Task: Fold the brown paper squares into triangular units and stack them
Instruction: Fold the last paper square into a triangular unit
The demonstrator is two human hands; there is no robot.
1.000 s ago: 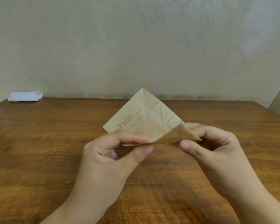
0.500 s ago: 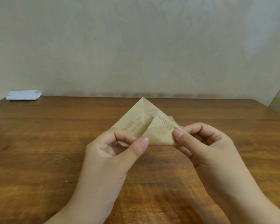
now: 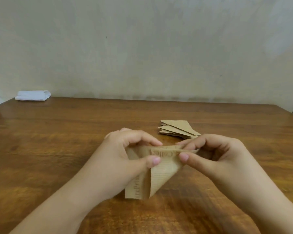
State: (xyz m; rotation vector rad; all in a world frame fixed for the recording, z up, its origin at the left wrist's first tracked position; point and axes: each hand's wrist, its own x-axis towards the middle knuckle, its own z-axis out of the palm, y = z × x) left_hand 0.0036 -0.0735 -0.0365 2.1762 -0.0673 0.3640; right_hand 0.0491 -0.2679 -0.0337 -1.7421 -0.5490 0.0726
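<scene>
The printed brown paper point(image 3: 161, 171) is pinched along its top fold by the left hand point(image 3: 125, 156) and right hand point(image 3: 215, 154), seemingly for creasing, with the stack of folded triangles point(image 3: 176, 129) kept close behind.

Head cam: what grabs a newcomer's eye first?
Two hands at centre, the left hand and right hand, pinching a half-folded brown printed paper above the wooden table. Just behind the right hand lies a stack of folded triangles. A white folded cloth sits at the far left corner.

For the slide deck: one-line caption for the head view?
Both hands, left and right, pinch a printed brown paper mid-fold; folded triangles stacked behind.
</scene>
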